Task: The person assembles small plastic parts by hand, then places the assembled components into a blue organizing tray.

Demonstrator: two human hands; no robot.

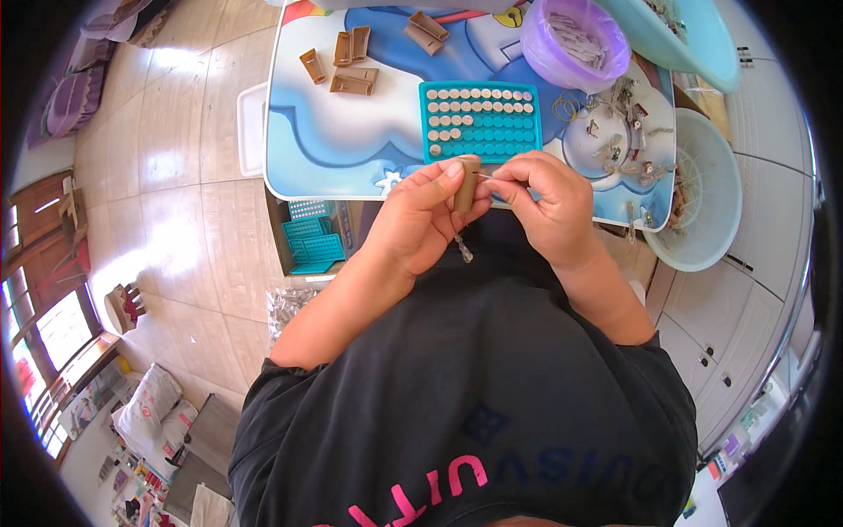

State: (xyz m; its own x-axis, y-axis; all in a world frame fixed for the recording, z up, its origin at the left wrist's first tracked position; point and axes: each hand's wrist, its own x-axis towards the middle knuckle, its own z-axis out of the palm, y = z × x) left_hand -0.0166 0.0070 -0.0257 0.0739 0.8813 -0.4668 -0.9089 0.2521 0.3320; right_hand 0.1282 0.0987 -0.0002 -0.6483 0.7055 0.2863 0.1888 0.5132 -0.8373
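Note:
My left hand (413,215) is closed around a small brown plastic casing (468,189), held upright just off the table's front edge. From the right, my right hand (553,198) pinches a thin wire-like piece (486,176) against the casing's side; its exact kind is too small to tell. A small silvery piece (464,250) dangles below my left fingers. Right beyond my hands lies a teal tray (505,136) with rows of round cups, several of them filled with pale metallic discs (474,94).
Several brown casings (354,81) lie at the table's (342,167) far left. A purple-lined bucket (536,48) of metal pieces stands at the back right. Loose small parts (628,132) are scattered near a pale green basin (716,193). Below the left edge, a box holds teal trays (312,246).

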